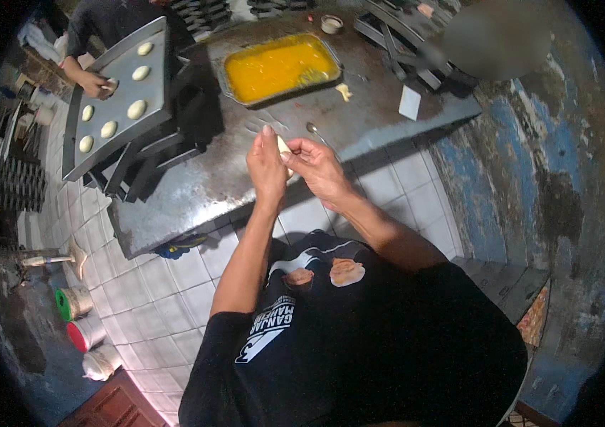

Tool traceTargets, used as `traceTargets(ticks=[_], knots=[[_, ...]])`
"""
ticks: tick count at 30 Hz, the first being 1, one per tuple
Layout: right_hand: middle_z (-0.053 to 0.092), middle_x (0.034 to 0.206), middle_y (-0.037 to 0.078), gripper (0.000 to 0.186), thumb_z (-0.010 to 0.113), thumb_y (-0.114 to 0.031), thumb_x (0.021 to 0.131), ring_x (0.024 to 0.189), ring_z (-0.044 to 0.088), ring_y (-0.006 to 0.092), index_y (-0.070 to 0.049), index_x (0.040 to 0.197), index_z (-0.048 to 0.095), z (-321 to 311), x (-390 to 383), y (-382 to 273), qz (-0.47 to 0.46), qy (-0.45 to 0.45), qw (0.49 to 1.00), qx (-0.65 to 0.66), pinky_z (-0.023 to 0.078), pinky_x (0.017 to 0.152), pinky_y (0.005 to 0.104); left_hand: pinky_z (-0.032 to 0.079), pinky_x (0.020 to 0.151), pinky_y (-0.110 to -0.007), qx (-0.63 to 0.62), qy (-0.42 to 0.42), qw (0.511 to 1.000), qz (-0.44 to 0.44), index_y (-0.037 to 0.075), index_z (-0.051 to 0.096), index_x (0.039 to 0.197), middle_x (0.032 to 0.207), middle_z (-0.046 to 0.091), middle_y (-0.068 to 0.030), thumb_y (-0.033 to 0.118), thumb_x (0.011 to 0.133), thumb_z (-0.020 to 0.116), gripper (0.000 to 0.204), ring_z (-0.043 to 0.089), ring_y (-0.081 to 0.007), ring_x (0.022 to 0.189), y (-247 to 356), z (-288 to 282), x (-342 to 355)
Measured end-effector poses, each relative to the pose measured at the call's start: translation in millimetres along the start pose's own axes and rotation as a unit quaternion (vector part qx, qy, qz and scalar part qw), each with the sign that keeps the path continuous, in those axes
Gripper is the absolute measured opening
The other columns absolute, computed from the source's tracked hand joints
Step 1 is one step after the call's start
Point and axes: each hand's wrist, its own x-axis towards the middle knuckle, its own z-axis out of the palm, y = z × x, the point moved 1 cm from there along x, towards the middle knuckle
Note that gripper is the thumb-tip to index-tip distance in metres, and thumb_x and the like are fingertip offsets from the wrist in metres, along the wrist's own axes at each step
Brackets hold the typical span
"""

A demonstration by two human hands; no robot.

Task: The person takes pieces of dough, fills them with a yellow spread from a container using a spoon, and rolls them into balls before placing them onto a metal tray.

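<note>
Between my two hands, just over the front edge of the table, is a small pale piece of dough (282, 145), mostly hidden by my fingers. My left hand (267, 169) is closed around its left side, fingers upright. From the right, my right hand (319, 171) pinches the same piece with thumb and fingers. Beyond them on the table stands a rectangular metal pan (227, 85) of yellow-orange filling (274, 67). A spoon (314, 130) lies just past my right hand.
At the left, a large baking tray (121, 92) with several dough balls rests on a dark stand; another person's hand (95, 83) reaches into it. A dough scrap (344, 91), white card (409, 102), small bowl (332, 25) and metal trays (395, 46) sit on the table (174, 203).
</note>
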Motion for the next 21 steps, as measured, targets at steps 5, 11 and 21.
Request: traceTargets(ticks=[5,11,21], knots=[[0.069,0.101,0.007,0.026,0.067,-0.008,0.095,0.092,0.065,0.0111,0.001,0.119,0.061,-59,-10,1,-0.036,0.081,0.990,-0.110,0.052,0.086,0.0260,0.043,0.067,-0.026,-0.070,-0.013,0.986,-0.150,0.006,0.052,0.135,0.094,0.057,-0.0028,0.037,0.106,0.049,0.043,0.052,-0.0112,0.080,-37,17,-25],[0.063,0.090,0.016,0.014,0.066,-0.016,0.087,0.092,0.062,0.0365,-0.005,0.095,0.069,-61,-13,70,-0.244,-0.149,0.825,-0.489,0.049,0.084,0.0431,0.050,0.077,-0.030,0.115,-0.187,0.957,-0.187,0.003,0.060,0.124,0.118,0.066,-0.0061,0.009,0.096,0.060,0.029,0.060,-0.0130,0.100,-168,-30,-52],[0.065,0.096,0.021,0.022,0.056,-0.011,0.088,0.096,0.064,0.0385,0.001,0.105,0.064,-206,113,162,0.024,-0.092,0.683,-0.724,0.053,0.080,0.0493,0.048,0.097,-0.027,0.057,-0.120,0.982,-0.136,0.008,0.038,0.140,0.119,0.060,-0.0045,-0.009,0.076,0.078,0.078,0.060,-0.0153,0.108,-112,-7,106]])
